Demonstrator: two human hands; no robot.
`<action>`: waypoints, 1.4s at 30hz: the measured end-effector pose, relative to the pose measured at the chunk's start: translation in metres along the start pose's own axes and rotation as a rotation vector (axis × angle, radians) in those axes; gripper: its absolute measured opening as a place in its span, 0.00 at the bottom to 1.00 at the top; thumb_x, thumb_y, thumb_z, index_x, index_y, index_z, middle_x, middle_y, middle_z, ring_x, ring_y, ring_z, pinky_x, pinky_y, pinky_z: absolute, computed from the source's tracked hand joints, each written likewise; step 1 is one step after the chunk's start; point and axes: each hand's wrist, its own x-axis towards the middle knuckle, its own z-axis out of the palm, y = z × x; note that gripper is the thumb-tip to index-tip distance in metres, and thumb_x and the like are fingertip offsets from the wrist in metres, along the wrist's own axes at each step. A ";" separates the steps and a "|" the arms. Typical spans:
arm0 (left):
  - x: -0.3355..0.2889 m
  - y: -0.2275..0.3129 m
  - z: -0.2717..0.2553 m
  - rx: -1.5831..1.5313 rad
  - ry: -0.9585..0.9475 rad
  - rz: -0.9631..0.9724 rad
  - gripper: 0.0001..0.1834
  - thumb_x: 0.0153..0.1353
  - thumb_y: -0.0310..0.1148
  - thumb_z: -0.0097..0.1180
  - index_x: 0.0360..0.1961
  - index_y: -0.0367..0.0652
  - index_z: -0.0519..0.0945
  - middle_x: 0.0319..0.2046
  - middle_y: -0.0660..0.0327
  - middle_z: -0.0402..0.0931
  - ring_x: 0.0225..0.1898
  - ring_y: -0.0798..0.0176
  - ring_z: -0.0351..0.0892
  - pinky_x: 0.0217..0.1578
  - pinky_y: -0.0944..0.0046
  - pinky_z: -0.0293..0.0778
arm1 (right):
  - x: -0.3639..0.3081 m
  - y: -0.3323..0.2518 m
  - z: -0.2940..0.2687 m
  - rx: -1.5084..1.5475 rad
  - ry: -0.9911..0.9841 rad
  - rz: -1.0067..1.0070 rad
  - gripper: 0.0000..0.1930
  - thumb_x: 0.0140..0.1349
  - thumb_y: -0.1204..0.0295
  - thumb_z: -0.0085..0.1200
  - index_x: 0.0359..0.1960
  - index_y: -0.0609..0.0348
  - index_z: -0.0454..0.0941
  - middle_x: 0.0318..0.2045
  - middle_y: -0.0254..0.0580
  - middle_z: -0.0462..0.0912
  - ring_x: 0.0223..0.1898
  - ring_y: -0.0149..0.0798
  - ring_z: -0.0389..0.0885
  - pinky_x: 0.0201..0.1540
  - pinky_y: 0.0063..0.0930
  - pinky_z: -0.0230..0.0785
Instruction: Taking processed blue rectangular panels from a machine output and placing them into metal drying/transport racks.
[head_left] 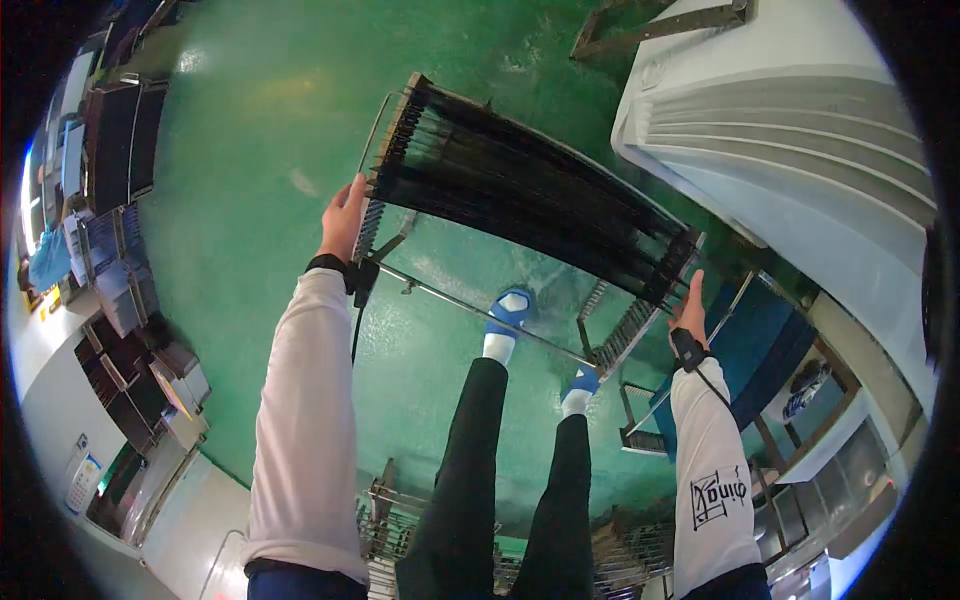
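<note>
A slotted metal rack (482, 305) spans the space in front of me, tilted down toward the right. Long black strips or sheets (530, 190) fill its far part, their ends set in toothed side rails. Slots nearer me are bare, and a thin metal bar crosses over my blue shoes. My left hand (343, 220) is closed at the left end, where a bent wire handle (377, 130) runs down to it. My right hand (690, 315) is closed at the right end, thumb raised; its other fingers are partly hidden.
Green floor (250, 250) spreads ahead and to the left. A large white ribbed tub-like unit (780, 130) stands at the far right, with a metal frame (660, 30) beyond it. A blue panel (750, 345) is near my right hand. More racks (380, 520) stand behind my legs.
</note>
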 end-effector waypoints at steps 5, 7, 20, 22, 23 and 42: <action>0.031 -0.003 0.013 -0.004 0.003 0.015 0.45 0.60 0.65 0.52 0.60 0.30 0.72 0.59 0.45 0.72 0.64 0.52 0.68 0.64 0.59 0.60 | 0.064 0.025 -0.016 -0.066 0.023 -0.190 0.48 0.55 0.30 0.49 0.59 0.66 0.71 0.53 0.48 0.75 0.52 0.42 0.71 0.55 0.35 0.60; 0.038 -0.006 0.010 0.001 -0.016 -0.007 0.47 0.60 0.66 0.51 0.62 0.30 0.70 0.61 0.45 0.70 0.66 0.51 0.65 0.65 0.59 0.58 | 0.066 0.031 -0.008 0.010 0.092 -0.199 0.36 0.56 0.33 0.54 0.49 0.55 0.79 0.41 0.38 0.81 0.40 0.33 0.74 0.47 0.29 0.63; 0.081 -0.023 -0.004 0.064 -0.149 -0.130 0.53 0.55 0.73 0.50 0.61 0.29 0.71 0.52 0.52 0.75 0.54 0.56 0.70 0.55 0.58 0.63 | 0.056 0.040 -0.012 -0.759 0.140 -0.825 0.23 0.69 0.68 0.44 0.66 0.48 0.65 0.53 0.62 0.76 0.50 0.59 0.77 0.52 0.41 0.68; 0.088 -0.036 -0.024 0.111 -0.173 -0.169 0.44 0.59 0.69 0.50 0.53 0.33 0.78 0.36 0.62 0.75 0.33 0.65 0.70 0.35 0.65 0.67 | 0.058 0.041 -0.011 -0.844 0.158 -0.956 0.23 0.69 0.76 0.40 0.65 0.42 0.65 0.51 0.63 0.77 0.47 0.62 0.79 0.48 0.43 0.70; 0.084 -0.046 -0.019 0.140 -0.173 -0.079 0.40 0.61 0.67 0.50 0.52 0.36 0.79 0.34 0.63 0.73 0.32 0.66 0.69 0.34 0.65 0.66 | 0.059 0.041 -0.018 -0.841 0.141 -1.008 0.23 0.69 0.75 0.40 0.65 0.43 0.65 0.51 0.63 0.78 0.46 0.62 0.79 0.48 0.43 0.71; -0.127 -0.140 -0.010 -0.392 -0.008 -0.475 0.28 0.60 0.64 0.53 0.22 0.49 0.71 0.20 0.67 0.72 0.25 0.68 0.76 0.30 0.62 0.74 | 0.005 0.100 -0.103 0.208 -0.289 -0.043 0.21 0.58 0.58 0.63 0.45 0.62 0.79 0.40 0.35 0.83 0.39 0.32 0.81 0.46 0.28 0.71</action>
